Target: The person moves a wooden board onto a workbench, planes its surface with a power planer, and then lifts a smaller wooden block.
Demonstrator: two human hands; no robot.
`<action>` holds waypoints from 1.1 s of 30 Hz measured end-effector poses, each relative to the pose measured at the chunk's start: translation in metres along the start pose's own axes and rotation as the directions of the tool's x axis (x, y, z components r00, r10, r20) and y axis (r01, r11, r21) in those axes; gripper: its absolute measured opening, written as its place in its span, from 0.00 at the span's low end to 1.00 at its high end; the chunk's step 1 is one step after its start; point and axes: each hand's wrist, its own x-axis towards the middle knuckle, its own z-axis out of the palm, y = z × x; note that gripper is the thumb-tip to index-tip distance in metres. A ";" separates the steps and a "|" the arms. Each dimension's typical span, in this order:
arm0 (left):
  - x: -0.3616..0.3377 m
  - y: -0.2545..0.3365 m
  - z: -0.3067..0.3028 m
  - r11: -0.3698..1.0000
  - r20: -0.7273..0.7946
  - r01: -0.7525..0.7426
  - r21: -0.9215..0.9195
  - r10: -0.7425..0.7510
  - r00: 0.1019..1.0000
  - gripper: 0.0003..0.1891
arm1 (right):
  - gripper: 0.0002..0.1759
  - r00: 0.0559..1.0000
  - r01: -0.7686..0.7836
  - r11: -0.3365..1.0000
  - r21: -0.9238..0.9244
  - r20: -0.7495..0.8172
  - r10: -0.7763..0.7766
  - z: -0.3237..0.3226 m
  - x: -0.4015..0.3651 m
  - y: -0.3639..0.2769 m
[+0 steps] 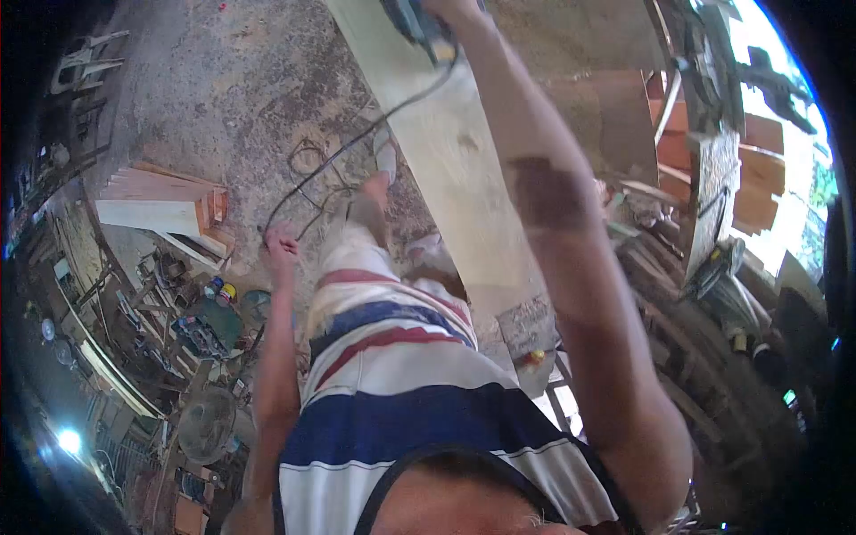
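A long pale wooden board runs from the top of the view down towards my body. On its far end sits a dark bluish corded power tool, cut off by the top edge, so its exact kind does not show. My right hand reaches out and grips it from above, only partly in view. From the tool a black power cord arcs down left across the board. My left hand, held low at my left side, has its fingers closed around that cord.
Loops of cord lie on the rough floor near my foot. Stacked wooden pieces stand at left, with scattered tools and a round fan below. Timber scraps and a post crowd the right side.
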 end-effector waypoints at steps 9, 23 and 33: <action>-0.065 0.024 0.039 0.879 0.135 -0.453 0.146 0.436 0.890 0.16 | 0.31 0.896 -0.429 0.893 0.136 -0.063 0.440 -0.122 -0.567 0.027; -0.116 0.046 0.095 0.787 0.452 -0.513 0.342 0.341 0.824 0.17 | 0.32 0.833 -0.508 0.825 0.248 -0.100 0.544 -0.140 -0.684 0.026; -0.089 -0.022 0.054 0.882 0.197 -0.285 0.374 0.225 0.954 0.20 | 0.30 0.886 -0.442 0.880 0.176 -0.071 0.459 -0.108 -0.509 0.027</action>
